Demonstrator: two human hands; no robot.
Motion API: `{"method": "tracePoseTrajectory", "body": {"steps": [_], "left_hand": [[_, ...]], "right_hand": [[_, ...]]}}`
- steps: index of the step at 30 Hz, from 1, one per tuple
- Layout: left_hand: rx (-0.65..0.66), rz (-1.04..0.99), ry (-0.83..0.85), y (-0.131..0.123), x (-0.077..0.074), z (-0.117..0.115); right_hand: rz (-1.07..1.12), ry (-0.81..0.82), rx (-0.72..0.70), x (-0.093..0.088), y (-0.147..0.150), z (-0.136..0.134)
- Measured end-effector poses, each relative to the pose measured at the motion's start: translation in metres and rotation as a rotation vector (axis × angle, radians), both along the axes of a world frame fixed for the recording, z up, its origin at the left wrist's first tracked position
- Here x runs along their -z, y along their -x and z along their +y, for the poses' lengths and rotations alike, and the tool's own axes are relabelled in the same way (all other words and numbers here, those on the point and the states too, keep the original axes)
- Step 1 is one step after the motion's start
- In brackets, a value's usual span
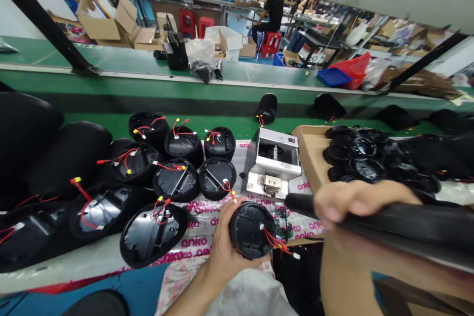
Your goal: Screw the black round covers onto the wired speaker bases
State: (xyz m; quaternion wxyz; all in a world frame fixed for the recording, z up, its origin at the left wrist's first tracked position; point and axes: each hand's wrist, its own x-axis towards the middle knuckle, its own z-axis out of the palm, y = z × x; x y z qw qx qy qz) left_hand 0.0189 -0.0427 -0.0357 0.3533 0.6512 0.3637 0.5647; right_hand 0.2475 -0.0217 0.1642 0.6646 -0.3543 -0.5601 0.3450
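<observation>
My left hand grips a short black cylindrical housing, its round end facing up and red-and-white wires with small connectors trailing from it. My right hand is wrapped over a long black tube lying across the lower right. Just beyond my left hand, several black round-ended units with red wires lie on a printed "anko" plastic sheet. A stainless steel bench machine stands beyond the gap between my hands.
A cardboard tray holds a heap of black round parts at right. Large black housings lie at left. Behind runs a green conveyor belt, with boxes, red stools and a seated person farther back.
</observation>
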Motion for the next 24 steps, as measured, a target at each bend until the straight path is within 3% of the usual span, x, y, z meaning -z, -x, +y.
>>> {"method": "tracePoseTrajectory", "body": {"steps": [4, 7, 10, 13, 16, 20, 24], "left_hand": [[0.011, -0.036, 0.007, 0.0, 0.006, 0.0], [0.023, -0.058, 0.02, 0.001, 0.01, -0.001], [0.024, -0.066, 0.027, 0.002, 0.012, -0.002], [0.016, -0.067, 0.03, 0.001, 0.009, -0.001], [0.016, -0.073, 0.026, 0.0, 0.005, 0.001], [0.023, -0.073, 0.007, 0.0, 0.003, 0.001], [0.014, -0.076, 0.006, 0.0, 0.003, 0.001]], "right_hand": [[0.068, -0.208, 0.142, 0.034, 0.046, 0.033], [0.116, -0.198, 0.116, 0.057, 0.049, 0.047], [0.137, -0.156, 0.048, 0.067, 0.04, 0.054], [0.13, -0.044, -0.052, 0.063, 0.027, 0.054], [0.126, 0.015, -0.132, 0.046, 0.012, 0.045], [0.093, -0.01, 0.003, 0.026, 0.009, 0.031], [0.094, -0.12, 0.132, 0.034, 0.034, 0.027]]}}
